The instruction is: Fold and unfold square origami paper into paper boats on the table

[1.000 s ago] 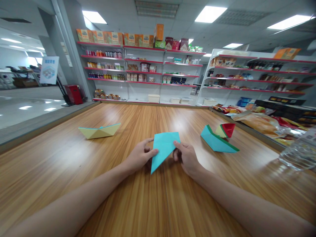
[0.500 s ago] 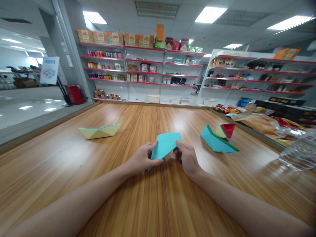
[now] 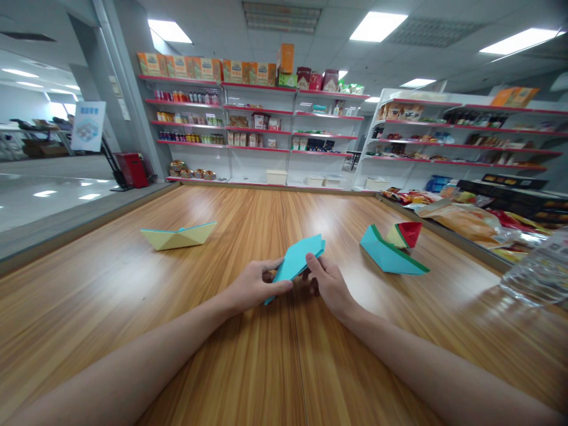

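Note:
A folded piece of blue paper (image 3: 296, 258) is held just above the wooden table (image 3: 248, 367), tilted, with more than one layer showing at its upper right corner. My left hand (image 3: 262, 283) grips its lower left side, thumb in front and fingers behind. On the right edge, my right hand (image 3: 326, 278) pinches it, the thumb on the front face and the other fingers partly hidden. To the left rests a yellow paper boat (image 3: 180, 238) with a blue edge. A blue paper boat (image 3: 390, 255) with a green edge lies to the right, against a red, green and yellow folded paper piece (image 3: 404, 235).
A clear plastic container (image 3: 539, 272) stands at the table's right edge. Beyond that side are packaged snacks (image 3: 470, 222). Stocked shelves (image 3: 257, 109) line the back, and a red box (image 3: 132, 170) sits on the floor at left.
The blue paper has tilted, and its layers now show apart at the upper right. My right hand has shifted slightly left, its thumb further onto the paper. My left hand stays nearly in place.

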Demonstrator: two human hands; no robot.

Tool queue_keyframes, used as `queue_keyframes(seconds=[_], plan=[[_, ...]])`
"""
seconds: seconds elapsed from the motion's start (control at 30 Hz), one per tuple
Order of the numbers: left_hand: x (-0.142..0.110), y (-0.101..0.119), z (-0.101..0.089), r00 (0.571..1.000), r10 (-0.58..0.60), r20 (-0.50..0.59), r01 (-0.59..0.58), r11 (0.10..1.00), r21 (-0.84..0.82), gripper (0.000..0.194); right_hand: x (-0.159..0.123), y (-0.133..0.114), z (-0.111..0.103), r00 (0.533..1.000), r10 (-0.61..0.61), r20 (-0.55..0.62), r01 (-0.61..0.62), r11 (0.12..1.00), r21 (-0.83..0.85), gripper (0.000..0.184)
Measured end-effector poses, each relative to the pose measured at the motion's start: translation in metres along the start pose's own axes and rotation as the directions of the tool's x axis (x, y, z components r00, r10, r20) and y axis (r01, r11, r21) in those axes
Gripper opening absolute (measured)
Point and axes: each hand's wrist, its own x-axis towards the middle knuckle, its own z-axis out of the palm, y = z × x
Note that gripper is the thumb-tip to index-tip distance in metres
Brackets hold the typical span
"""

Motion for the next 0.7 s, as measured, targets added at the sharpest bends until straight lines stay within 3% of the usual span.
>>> queue_keyframes(seconds=[0.2, 0.53, 0.7], plan=[[-0.0016, -0.0004, -0.0017, 1.000, -0.007, 0.012, 0.007, 1.000, 0.013, 0.053, -0.0025, 0.0022, 0.0004, 0.991, -0.109, 0.082, 0.120, 0.981, -0.154, 0.038], [-0.0022, -0.0004, -0.0048, 0.999, 0.011, 0.043, -0.008, 0.998, -0.067, 0.047, -0.0041, -0.0024, 0.0014, 0.984, -0.143, 0.106, 0.154, 0.982, -0.107, 0.033], [-0.0021, -0.0006, -0.0069, 1.000, 0.026, 0.005, -0.025, 0.992, -0.121, 0.037, -0.0048, -0.0012, 0.0008, 0.991, -0.098, 0.086, 0.107, 0.988, -0.107, 0.034]])
